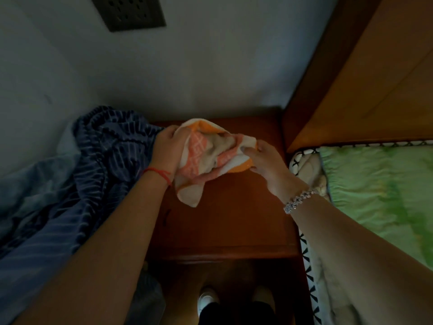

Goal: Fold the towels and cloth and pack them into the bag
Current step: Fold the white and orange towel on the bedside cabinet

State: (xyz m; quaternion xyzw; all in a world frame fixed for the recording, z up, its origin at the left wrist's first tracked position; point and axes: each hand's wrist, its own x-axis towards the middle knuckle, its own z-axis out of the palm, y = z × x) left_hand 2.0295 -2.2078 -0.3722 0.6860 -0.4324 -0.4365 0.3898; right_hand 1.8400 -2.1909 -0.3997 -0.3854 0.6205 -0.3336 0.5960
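Towel: a small white towel [203,158] with orange edging and a pink woven pattern, bunched between both hands over the far half of the worktop. One corner hangs down on the near side; whether it touches the wood cannot be told.
Left hand: the left hand [167,148] holds the towel's left side, its grip closed, with the fingers curled round a fold of the fabric. A red string [157,171] circles the wrist.
Right hand: the right hand [267,160] takes the towel's right edge, its grip a pinch of thumb against fingers at the orange border. A sparkling bracelet [297,200] sits on the wrist.
Worktop: a dark reddish wooden worktop [222,219], set against the pale wall between bedding on either side.
Left of worktop: a blue striped blanket [98,160] lies heaped, just beside the left hand.
Right of worktop: a bed with a green sheet [375,184] and a black-and-white patterned trim [309,289] — a wooden headboard [375,78] stands at its far end.
Wall: a dark socket panel [128,10] is high up at the left.
Floor: a white shoe [207,299] shows below the worktop's near edge.
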